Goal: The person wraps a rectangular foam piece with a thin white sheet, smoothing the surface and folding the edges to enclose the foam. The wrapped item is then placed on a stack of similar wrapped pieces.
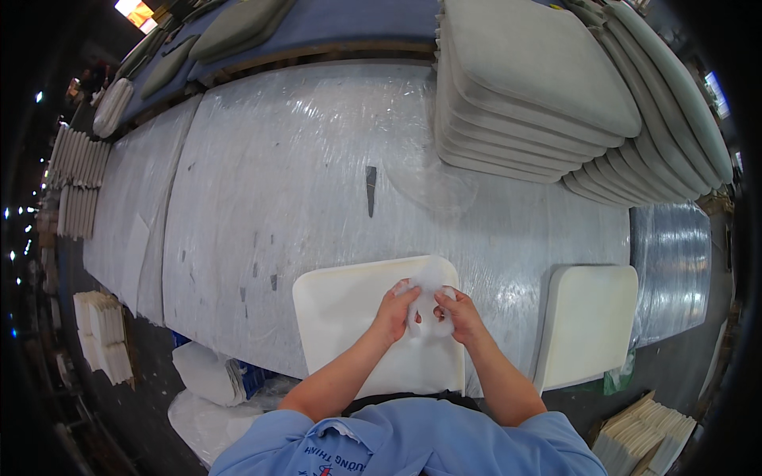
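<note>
On film-wrapped table (302, 159), grey cushions (540, 71) are stacked back right, likely to spare working room, while a white wad (431, 275) is pinched by left hand (394, 312) and right hand (464, 312), seemingly for two-sided control, above a white cushion (345, 309).

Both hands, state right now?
Left hand: closed, pinching the irregular white wad of soft, wispy material.
Right hand: closed, pinching the same wad's right side.

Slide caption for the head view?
Left hand and right hand hold white material over a pale cushion on a plastic-covered table.
</note>
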Motion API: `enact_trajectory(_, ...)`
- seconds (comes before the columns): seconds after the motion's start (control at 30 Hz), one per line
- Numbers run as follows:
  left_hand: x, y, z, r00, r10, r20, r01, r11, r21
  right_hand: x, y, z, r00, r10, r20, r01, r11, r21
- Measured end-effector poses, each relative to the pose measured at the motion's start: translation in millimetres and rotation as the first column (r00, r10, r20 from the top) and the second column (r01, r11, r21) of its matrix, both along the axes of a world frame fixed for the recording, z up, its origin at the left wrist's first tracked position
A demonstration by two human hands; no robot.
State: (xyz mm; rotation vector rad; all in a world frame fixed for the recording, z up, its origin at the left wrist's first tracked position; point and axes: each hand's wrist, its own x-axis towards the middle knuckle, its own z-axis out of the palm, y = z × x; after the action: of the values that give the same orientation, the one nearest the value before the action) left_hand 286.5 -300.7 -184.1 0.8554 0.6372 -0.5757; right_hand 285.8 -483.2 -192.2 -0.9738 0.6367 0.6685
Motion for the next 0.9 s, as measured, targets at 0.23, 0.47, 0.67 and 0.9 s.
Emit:
enact_trajectory(0.23, -45, 26, -5, 0.974, -0.225, 0.024, 0.224, 0.974, 0.037, 16, -14, -6, 0.968, 0.140, 0.207, -0.063, 0.939, -0.338)
enact_trajectory(0.47, 2, 29, -2, 0.964, -0.266, -0.007, 0.265, 0.956, 0.129, 45, -26, 9, 0.758, 0.585, 0.287, -0.364, 0.745, -0.559)
enact_trajectory(0.67, 34, -2, -51, 0.973, -0.187, 0.133, 0.109, 0.886, 0.452, 67, -9, 0, 0.663, 0.731, 0.160, -0.211, 0.387, -0.898)
enact_trajectory(0.9, 28, -22, -30, 0.835, -0.501, 0.228, -0.004, 0.408, 0.913, 61, -7, -27, 0.677, 0.729, 0.099, -0.072, 0.200, -0.977)
